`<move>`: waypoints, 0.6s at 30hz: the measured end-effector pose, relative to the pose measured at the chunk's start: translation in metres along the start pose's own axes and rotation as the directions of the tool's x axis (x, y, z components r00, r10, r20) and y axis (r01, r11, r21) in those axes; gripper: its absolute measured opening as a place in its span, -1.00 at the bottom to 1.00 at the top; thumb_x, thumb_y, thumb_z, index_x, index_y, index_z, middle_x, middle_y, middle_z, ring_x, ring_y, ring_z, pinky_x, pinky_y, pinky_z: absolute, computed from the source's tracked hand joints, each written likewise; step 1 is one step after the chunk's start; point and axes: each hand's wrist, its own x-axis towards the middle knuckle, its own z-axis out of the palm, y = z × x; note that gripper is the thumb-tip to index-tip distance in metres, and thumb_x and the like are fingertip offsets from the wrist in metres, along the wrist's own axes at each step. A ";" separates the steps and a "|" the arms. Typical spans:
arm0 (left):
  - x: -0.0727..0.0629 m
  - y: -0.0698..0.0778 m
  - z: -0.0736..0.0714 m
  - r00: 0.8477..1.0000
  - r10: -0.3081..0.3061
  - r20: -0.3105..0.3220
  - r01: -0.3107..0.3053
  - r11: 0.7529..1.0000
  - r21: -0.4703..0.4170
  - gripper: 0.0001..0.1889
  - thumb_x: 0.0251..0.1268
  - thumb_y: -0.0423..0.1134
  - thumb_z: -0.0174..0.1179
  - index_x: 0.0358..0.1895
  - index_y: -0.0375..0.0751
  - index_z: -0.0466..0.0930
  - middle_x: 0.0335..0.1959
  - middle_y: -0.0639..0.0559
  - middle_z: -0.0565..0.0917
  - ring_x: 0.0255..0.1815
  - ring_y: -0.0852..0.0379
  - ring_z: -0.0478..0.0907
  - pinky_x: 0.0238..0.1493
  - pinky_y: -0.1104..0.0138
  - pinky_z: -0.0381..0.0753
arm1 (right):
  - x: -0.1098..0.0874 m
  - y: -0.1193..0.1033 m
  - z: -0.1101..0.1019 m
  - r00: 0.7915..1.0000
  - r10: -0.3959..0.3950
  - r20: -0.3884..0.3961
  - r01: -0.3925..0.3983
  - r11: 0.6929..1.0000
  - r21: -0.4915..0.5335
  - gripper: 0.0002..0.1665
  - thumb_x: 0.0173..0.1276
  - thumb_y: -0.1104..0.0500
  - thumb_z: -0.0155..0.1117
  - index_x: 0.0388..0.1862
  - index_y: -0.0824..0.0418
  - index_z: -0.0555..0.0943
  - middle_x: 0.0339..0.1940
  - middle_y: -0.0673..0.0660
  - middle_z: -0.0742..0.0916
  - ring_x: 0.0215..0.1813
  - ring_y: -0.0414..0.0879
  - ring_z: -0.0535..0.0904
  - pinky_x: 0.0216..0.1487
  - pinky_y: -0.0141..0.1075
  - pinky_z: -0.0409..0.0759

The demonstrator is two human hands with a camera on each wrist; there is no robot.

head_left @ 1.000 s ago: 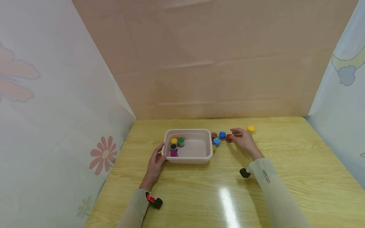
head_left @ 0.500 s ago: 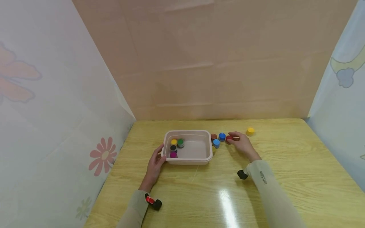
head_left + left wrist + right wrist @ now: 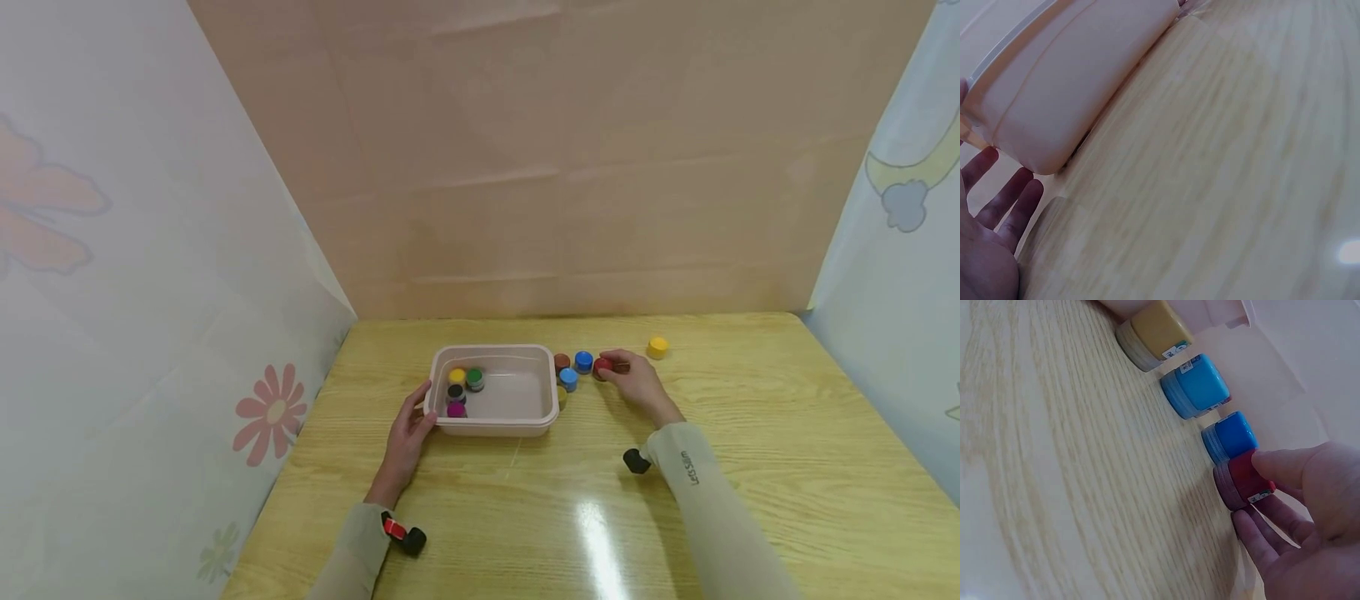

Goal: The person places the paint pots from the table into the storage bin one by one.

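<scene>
The tub [image 3: 492, 428] holds four jars [image 3: 457, 392] toward nine o'clock. Your spread left grip [image 3: 404, 437] touches it; your right grip [image 3: 637, 384] pinches a red jar [image 3: 1247, 478].

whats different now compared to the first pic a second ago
The right hand has moved slightly left, and its fingers have closed in to grip the red jar, which itself shows no clear shift. Nothing has visibly been let go. The left hand stays at the left end of the container, and the four jars inside are unchanged.
</scene>
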 end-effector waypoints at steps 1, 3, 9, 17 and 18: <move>0.000 -0.001 0.000 1.000 0.006 0.000 -0.006 1.000 0.000 -0.44 0.62 -0.19 0.10 0.59 0.13 0.27 0.59 -0.03 0.32 0.39 -0.21 0.47 0.19 0.52 0.55 | 0.000 0.000 0.000 1.000 0.007 0.002 -0.007 1.000 0.000 -0.50 0.56 0.19 0.25 0.37 0.40 0.52 0.25 0.46 0.65 0.27 0.33 0.61 0.19 -0.06 0.61; -0.001 -0.001 0.000 1.000 0.019 -0.001 -0.019 1.000 -0.003 -0.45 0.62 -0.16 0.12 0.57 0.17 0.29 0.58 -0.01 0.33 0.38 -0.19 0.48 0.19 0.51 0.56 | -0.001 0.000 0.000 1.000 0.013 0.005 -0.013 1.000 -0.003 -0.49 0.57 0.17 0.25 0.38 0.39 0.51 0.26 0.47 0.64 0.28 0.33 0.60 0.21 -0.04 0.61; -0.001 0.000 0.000 0.999 0.032 -0.007 -0.032 0.999 0.009 -0.45 0.61 -0.14 0.13 0.56 0.22 0.30 0.56 0.01 0.35 0.36 -0.17 0.51 0.19 0.48 0.57 | -0.001 0.000 0.000 1.000 0.020 0.008 -0.020 1.000 -0.005 -0.49 0.57 0.16 0.24 0.39 0.37 0.51 0.30 0.45 0.62 0.29 0.33 0.60 0.22 -0.02 0.61; -0.002 0.001 0.000 1.000 0.019 -0.001 -0.019 1.000 0.019 -0.45 0.61 -0.12 0.12 0.57 0.24 0.28 0.57 -0.01 0.33 0.37 -0.17 0.50 0.19 0.47 0.57 | -0.002 0.001 -0.002 1.000 0.007 0.009 -0.007 1.000 -0.002 -0.49 0.59 0.16 0.21 0.39 0.38 0.50 0.28 0.46 0.62 0.28 0.33 0.61 0.22 0.02 0.61; -0.001 0.000 0.000 1.000 0.019 0.000 -0.019 1.000 0.018 -0.45 0.62 -0.12 0.11 0.57 0.24 0.28 0.57 -0.02 0.33 0.36 -0.18 0.50 0.18 0.47 0.58 | -0.002 0.000 -0.003 1.000 0.005 0.009 -0.005 1.000 -0.005 -0.49 0.60 0.15 0.21 0.39 0.39 0.50 0.27 0.46 0.62 0.28 0.34 0.61 0.22 0.02 0.61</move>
